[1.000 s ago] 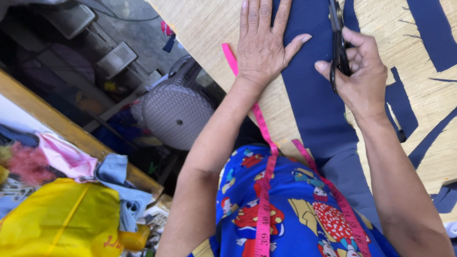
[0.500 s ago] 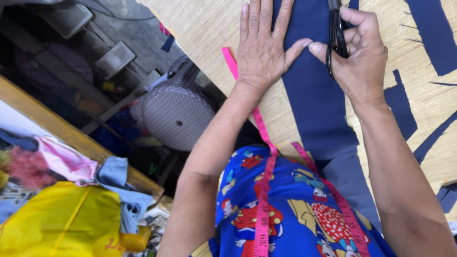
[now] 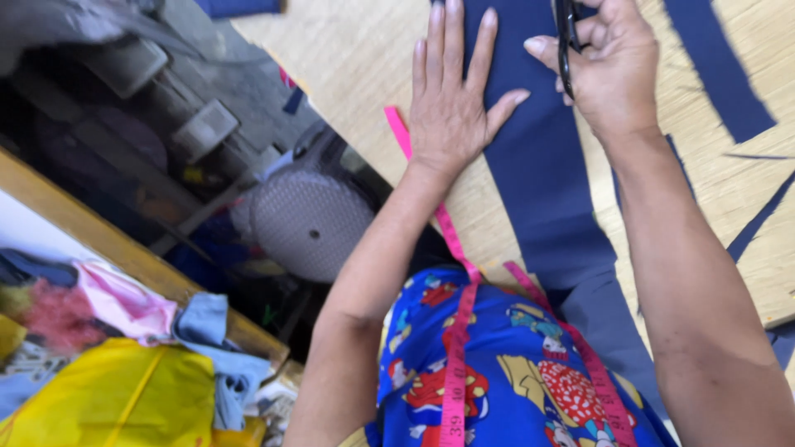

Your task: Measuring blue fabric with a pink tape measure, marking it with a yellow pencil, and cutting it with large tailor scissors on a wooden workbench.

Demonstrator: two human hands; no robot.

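- While the left hand [image 3: 451, 108] lies flat with fingers spread on the navy fabric strip [image 3: 538, 190], the right hand [image 3: 609, 62] is curled shut around black scissors [image 3: 566, 33], fingers through the handles.
- Fabric runs from above both hands, between them, and down toward the person's body, hanging off the wooden table [image 3: 373, 91] edge.
- Progress-wise, I'd say it's partway: several thin navy offcuts [image 3: 716, 70] already lie right of the right hand, so some cutting looks done. The blades are cropped by the top edge, so can't tell how far the cut reaches, and the long stretch below the hands looks uncut.
- Pose: both arms reach forward. Left wrist is straight, palm down, thumb angled out toward the right hand. Right wrist is bent a bit, knuckles up, just beside the left thumb tip but not touching.
- Pink measuring tape [image 3: 455, 248] drapes round the neck and passes under the left forearm.
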